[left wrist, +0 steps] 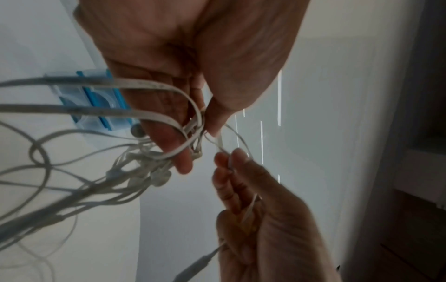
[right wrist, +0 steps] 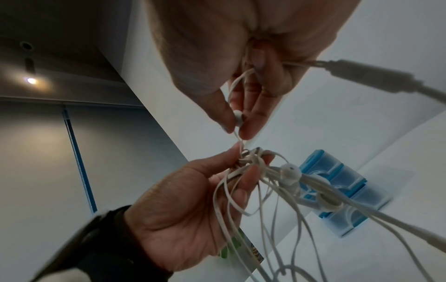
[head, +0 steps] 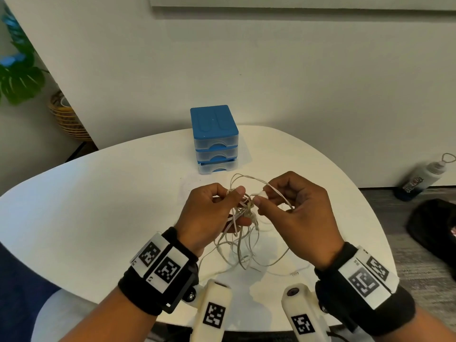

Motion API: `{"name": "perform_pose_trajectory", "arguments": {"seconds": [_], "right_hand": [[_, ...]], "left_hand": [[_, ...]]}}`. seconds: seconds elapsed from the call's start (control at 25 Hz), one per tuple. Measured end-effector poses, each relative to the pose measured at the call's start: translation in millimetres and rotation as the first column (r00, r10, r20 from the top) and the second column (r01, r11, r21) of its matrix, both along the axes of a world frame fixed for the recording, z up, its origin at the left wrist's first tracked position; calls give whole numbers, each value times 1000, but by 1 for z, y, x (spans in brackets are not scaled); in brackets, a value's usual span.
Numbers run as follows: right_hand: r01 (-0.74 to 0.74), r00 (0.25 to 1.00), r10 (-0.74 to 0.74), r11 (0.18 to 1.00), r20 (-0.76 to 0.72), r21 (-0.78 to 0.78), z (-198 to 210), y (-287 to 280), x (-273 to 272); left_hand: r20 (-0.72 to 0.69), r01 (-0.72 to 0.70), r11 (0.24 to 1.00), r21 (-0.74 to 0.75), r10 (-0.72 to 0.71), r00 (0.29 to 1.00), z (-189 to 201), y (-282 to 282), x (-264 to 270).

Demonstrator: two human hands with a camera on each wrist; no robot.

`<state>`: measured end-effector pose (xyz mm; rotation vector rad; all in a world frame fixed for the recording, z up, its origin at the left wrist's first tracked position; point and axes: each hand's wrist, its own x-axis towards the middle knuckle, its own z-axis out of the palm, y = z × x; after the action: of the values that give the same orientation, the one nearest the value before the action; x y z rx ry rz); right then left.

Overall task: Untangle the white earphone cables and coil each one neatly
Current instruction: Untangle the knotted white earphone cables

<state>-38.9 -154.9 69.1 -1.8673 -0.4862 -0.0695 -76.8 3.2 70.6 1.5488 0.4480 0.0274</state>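
The tangle of white earphone cables (head: 243, 218) is held up above the white table (head: 98, 206), its lower loops trailing down onto the tabletop in front of the person. The knot at the top is pinched by the left hand (head: 209, 213), thumb against curled fingers, with flat strands draped over those fingers. A single earbud (right wrist: 238, 116) is pinched between thumb and forefinger of the right hand (head: 298, 213), just beside the knot, a short strand running between the two grips.

From the head view, only the backs of both hands are seen and the knot is mostly hidden between them. In the right wrist view, the underside is opened up: the pinched earbud is shown clearly, a second earbud (right wrist: 289, 171) is seen hanging free among the strands, and a cable is seen passing through the curled right fingers toward an inline piece (right wrist: 366, 74). In the left wrist view, a flat cable loop (left wrist: 183, 122) is shown wrapped round the left fingers, though much of it is blurred.

A small blue drawer unit (head: 214, 139) is seen standing at the far side of the table, well apart from the hands. A bottle (head: 423, 177) and a dark bag (head: 434, 223) are seen on the floor to the right, and a potted plant (head: 19, 77) at the far left. A metal plug tip (head: 295, 274) is seen lying on the table near the right wrist.
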Motion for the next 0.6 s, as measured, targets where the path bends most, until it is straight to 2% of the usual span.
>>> {"name": "perform_pose_trajectory", "arguments": {"seconds": [0.12, 0.4, 0.6], "right_hand": [[63, 997, -62, 998, 40, -28, -1, 2, -1], [-17, 999, 17, 1000, 27, -8, 1, 2, -4], [102, 990, -111, 989, 85, 103, 1, 1, -1]], "left_hand": [[-19, 12, 999, -40, -13, 1000, 1, -1, 0], [-14, 41, 993, -114, -43, 999, 6, -2, -2], [-20, 80, 981, -174, -85, 996, 5, -4, -2]]}}
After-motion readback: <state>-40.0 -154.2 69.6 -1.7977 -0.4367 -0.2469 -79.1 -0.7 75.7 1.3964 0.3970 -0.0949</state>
